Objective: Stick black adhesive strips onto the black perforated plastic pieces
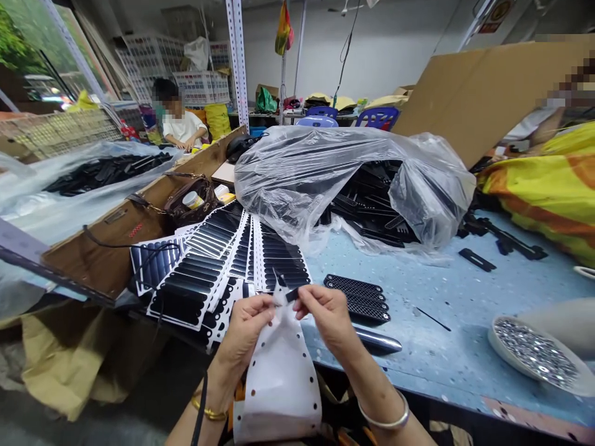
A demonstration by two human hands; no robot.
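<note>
I hold a white sheet (281, 378) by its upper end, where it creases to a narrow peak; below, it hangs broad and curved, dark holes dotting both long edges. At the peak I pinch a short black strip (292, 295), tilted; whether it sticks to the sheet I cannot tell

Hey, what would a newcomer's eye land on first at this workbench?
Probably the big clear plastic cover, heaped over black parts across the back of the blue table. Next, front and centre, the left hand pinches a white sheet with dark spots, while the right hand pinches a small black strip. Black-striped sheets fan out to the left.
</note>
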